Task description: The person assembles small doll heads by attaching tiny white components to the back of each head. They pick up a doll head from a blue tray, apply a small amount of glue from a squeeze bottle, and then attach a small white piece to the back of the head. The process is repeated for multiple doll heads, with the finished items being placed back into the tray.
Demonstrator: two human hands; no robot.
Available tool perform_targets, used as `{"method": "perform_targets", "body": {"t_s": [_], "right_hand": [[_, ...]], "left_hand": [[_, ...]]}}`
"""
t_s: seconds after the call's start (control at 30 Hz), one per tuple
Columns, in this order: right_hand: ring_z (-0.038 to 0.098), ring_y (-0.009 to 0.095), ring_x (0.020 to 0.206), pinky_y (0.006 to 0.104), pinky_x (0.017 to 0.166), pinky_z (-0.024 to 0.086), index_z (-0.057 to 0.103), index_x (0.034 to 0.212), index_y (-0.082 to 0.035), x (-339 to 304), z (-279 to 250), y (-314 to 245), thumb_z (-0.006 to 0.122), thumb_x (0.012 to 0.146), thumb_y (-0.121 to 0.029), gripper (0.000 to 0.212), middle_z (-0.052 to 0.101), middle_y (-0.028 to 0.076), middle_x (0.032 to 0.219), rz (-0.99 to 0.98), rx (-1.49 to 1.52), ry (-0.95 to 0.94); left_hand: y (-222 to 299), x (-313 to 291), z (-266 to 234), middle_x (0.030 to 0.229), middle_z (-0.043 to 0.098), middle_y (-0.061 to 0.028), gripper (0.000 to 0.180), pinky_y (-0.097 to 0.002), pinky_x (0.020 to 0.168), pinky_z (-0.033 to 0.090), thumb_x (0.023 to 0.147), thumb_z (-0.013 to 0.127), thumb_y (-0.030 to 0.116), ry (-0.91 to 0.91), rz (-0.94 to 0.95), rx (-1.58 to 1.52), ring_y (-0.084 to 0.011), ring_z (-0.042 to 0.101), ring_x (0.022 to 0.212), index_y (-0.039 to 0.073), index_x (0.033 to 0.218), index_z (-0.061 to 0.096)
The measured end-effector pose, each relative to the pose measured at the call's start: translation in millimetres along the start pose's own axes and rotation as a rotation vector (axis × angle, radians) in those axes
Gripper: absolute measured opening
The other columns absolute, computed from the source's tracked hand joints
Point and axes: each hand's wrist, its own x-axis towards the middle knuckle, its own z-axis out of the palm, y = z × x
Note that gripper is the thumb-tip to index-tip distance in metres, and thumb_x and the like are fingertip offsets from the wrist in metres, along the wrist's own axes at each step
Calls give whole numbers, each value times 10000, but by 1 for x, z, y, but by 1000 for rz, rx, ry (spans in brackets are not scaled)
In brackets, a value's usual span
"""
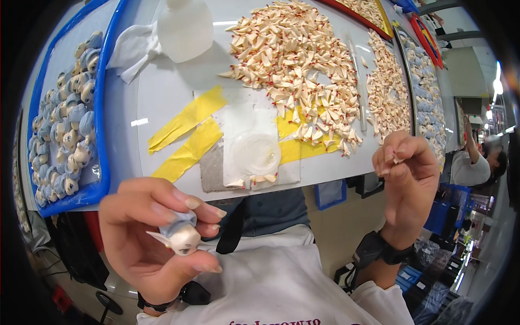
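Between the thumb and fingers of my left hand [157,233] is a small doll head [183,238] with blue hair, a pale painted face and one pointed ear sticking out to its left. My right hand [407,168], raised at the table's right front edge, is closed in a pinch on a small pale piece [396,160], mostly hidden by the fingertips. At the table's front middle, a round clear dish [255,154] sits on a taped-down board. A few cream ear pieces [263,178] with red tips lie along the board's near edge.
A large heap of ear pieces [292,49] covers the far middle, with another pile [387,86] to its right. Blue-rimmed tray [103,108] at left holds several doll heads. Behind are a white bottle [185,32] and cloth [135,49]. Another person [476,162] is at far right.
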Motion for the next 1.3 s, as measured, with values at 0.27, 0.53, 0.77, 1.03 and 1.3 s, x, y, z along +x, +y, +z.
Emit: {"method": "perform_targets", "body": {"t_s": [0.27, 0.53, 0.77, 1.03, 1.3], "right_hand": [[554, 174, 707, 272, 646, 453, 552, 802, 3, 5, 25, 4, 715, 696, -15, 196, 574, 118, 777, 70, 101, -77], [576, 187, 736, 280, 681, 463, 515, 842, -1, 18, 59, -2, 645, 738, 14, 167, 596, 150, 807, -100, -146, 7], [575, 127, 715, 232, 658, 455, 544, 919, 8, 19, 18, -19, 654, 767, -38, 193, 611, 96, 810, -54, -428, 103], [521, 98, 692, 209, 637, 399, 602, 866, -6, 34, -22, -22, 647, 726, -26, 148, 597, 34, 791, 16, -1085, 204], [525, 201, 716, 285, 639, 404, 628, 841, -33, 44, 22, -8, 651, 658, -14, 185, 585, 65, 808, -276, -1190, -225]], "left_hand": [[-4, 14, -31, 974, 446, -110, 469, -280, 658, 493, 654, 798, 217, -356, 325, 268, -209, 562, 785, 83, 943, 454], [-4, 8, -29, 983, 454, -118, 301, -261, 607, 495, 689, 776, 233, -313, 266, 134, -235, 586, 779, 84, 797, 537], [-4, 1, -29, 1027, 467, -192, 268, -321, 718, 549, 666, 743, -3, -206, 127, -91, -196, 599, 800, -15, 896, 605], [-2, -3, -28, 959, 503, -171, 257, -305, 680, 553, 680, 730, -6, -126, 27, 14, -203, 614, 751, -23, 896, 592], [-2, 1, -23, 935, 547, -166, 295, -277, 696, 500, 654, 757, 25, -119, 47, 157, -213, 615, 782, -8, 901, 598]]}}
